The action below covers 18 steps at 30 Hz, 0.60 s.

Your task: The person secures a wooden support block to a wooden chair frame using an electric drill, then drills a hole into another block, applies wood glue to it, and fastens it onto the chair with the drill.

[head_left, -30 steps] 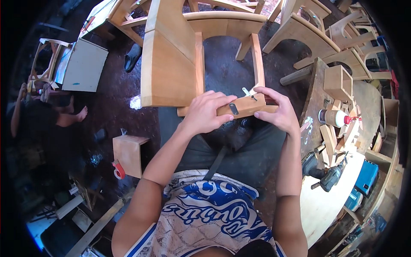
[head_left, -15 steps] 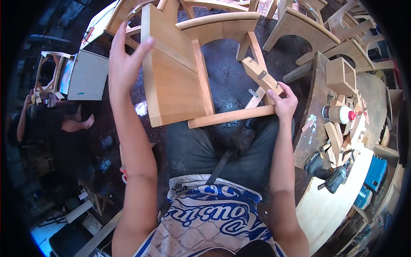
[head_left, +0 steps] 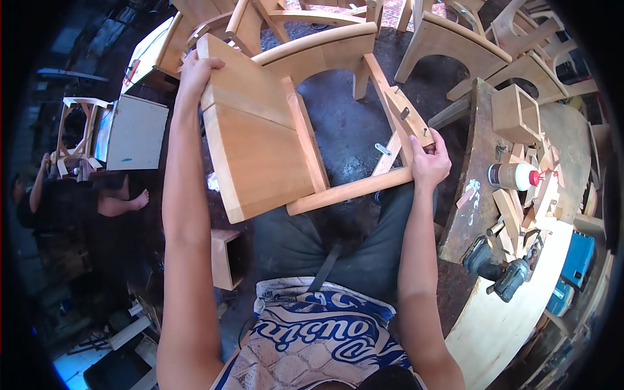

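**Smooth Wooden Chair (head_left: 305,133) Tips by the Knees (head_left: 393,218)**

Blue letters on the shirt (head_left: 325,328) look like "ousin". The bottle's (head_left: 510,175) label is too small to read. The chair is light brown, with a line across its wide board (head_left: 257,153). The left hand's (head_left: 196,77) fingers grip that board's edge; the right hand's (head_left: 430,161) fingers pinch a wooden block (head_left: 408,122).

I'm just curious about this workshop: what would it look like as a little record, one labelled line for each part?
Left grip: holding the edge of a wide wooden panel
Right grip: at the lower end of a small wooden block with metal fittings
Right side: open wooden box, white bottle with red cap, power drill
Left background: another person's bare foot
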Tool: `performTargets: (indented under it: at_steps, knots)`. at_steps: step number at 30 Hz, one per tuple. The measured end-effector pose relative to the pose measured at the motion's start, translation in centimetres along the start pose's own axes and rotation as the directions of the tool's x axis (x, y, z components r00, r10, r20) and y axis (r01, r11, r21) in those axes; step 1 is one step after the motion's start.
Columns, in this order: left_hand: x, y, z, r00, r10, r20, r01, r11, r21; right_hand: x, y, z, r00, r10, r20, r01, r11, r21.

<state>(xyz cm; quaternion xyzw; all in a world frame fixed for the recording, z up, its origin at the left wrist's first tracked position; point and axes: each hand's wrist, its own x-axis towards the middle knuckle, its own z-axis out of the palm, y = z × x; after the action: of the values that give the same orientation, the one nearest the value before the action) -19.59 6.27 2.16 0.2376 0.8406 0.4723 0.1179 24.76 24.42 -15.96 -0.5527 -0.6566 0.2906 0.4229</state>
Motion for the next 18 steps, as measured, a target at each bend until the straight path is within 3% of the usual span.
performTargets:
  at_steps: [5,7,11,14,18]
  knots:
    - [0.0,-1.1,-1.4,0.999,-0.022,-0.044,0.02,0.999,-0.034,0.7,-1.1,1.4,0.997,-0.069,-0.021,0.07,0.997,0.034]
    - [1.5,-1.8,-1.6,0.995,-0.052,-0.08,0.051,0.999,-0.009,1.1,-2.0,1.3,0.995,-0.094,-0.028,0.093,0.995,-0.033]
    - [5.0,0.6,-0.4,0.997,-0.025,0.076,0.026,1.0,-0.016,0.9,-1.2,1.2,0.997,-0.053,-0.058,0.05,0.997,-0.063]
    - [6.8,2.9,1.8,0.995,0.06,0.081,-0.066,0.995,0.07,0.3,-1.1,1.9,0.996,0.009,-0.089,-0.014,0.999,-0.051]
    - [9.3,1.4,1.9,0.989,0.1,0.112,-0.106,0.993,0.049,-1.1,-2.9,2.2,0.994,0.02,-0.105,-0.032,0.993,-0.113]
